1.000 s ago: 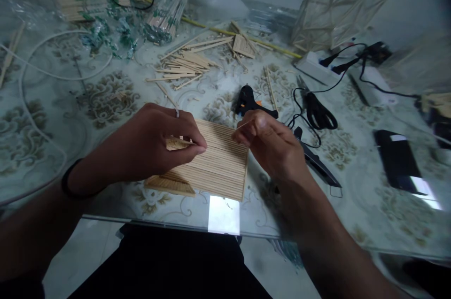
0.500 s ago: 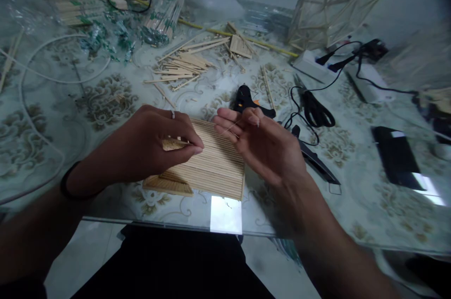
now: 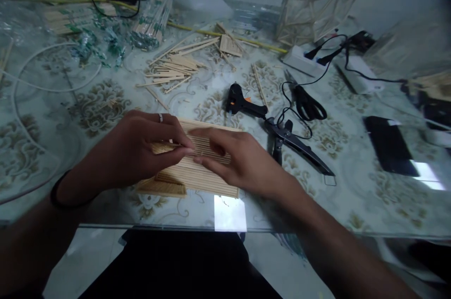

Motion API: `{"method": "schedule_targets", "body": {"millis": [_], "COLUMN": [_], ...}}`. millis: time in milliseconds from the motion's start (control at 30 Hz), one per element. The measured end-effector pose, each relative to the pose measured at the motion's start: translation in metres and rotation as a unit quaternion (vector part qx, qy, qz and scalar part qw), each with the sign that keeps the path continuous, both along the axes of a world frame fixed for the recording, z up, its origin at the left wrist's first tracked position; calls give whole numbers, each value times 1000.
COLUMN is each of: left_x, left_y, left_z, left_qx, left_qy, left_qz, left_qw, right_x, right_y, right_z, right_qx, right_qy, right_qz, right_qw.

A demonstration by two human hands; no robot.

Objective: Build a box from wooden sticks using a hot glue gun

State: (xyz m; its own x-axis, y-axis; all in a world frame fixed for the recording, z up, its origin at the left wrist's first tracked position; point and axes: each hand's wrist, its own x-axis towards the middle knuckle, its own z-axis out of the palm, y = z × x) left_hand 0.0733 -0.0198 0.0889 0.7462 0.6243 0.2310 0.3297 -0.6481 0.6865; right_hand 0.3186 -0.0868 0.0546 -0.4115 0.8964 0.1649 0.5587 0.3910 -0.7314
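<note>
My left hand point(image 3: 150, 146) is closed in a pinch above a panel of thin wooden sticks laid side by side point(image 3: 207, 179). What its fingertips hold is mostly hidden; only a small pale bit shows behind them. Facing it from the right, my right hand point(image 3: 239, 156) has thumb and index finger apart, close to the left fingertips, with nothing visible in it. A smaller slanted wooden piece point(image 3: 162, 187) rests at the panel's lower left corner, partly under the left hand's shadow.
A black glue gun point(image 3: 243, 102) lies behind the panel, with dark cutters point(image 3: 299, 146) and black-handled scissors point(image 3: 308, 102) to the right. Loose sticks point(image 3: 176, 69) are heaped farther back. A phone point(image 3: 389, 144), power strip point(image 3: 305, 60) and stick-built frame point(image 3: 319, 3) are on the right.
My right hand has turned from palm up to palm down and moved left to the left fingertips. The fine strand at its fingers no longer shows. My left hand keeps its pinch.
</note>
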Motion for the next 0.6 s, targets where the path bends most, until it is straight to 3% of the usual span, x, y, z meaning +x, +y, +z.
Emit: {"method": "schedule_targets", "body": {"millis": [100, 233, 367, 467, 600], "left_x": [0, 0, 1, 1, 0], "left_y": [0, 0, 0, 0, -1], "left_z": [1, 0, -1, 0, 1], "left_qx": [-5, -13, -7, 0, -5], "left_qy": [-1, 2, 2, -12, -14], "left_qz": [-2, 0, 2, 2, 1], "left_qw": [1000, 1000, 1000, 1000, 1000], "right_x": [2, 18, 24, 24, 21], "right_y": [2, 4, 5, 4, 4], "right_z": [-2, 2, 7, 11, 8], "right_qx": [1, -57, -128, -167, -125], "right_qy": [2, 179, 369, 436, 350], "right_qz": [45, 21, -33, -83, -103], "right_qw": [999, 982, 920, 880, 923]}}
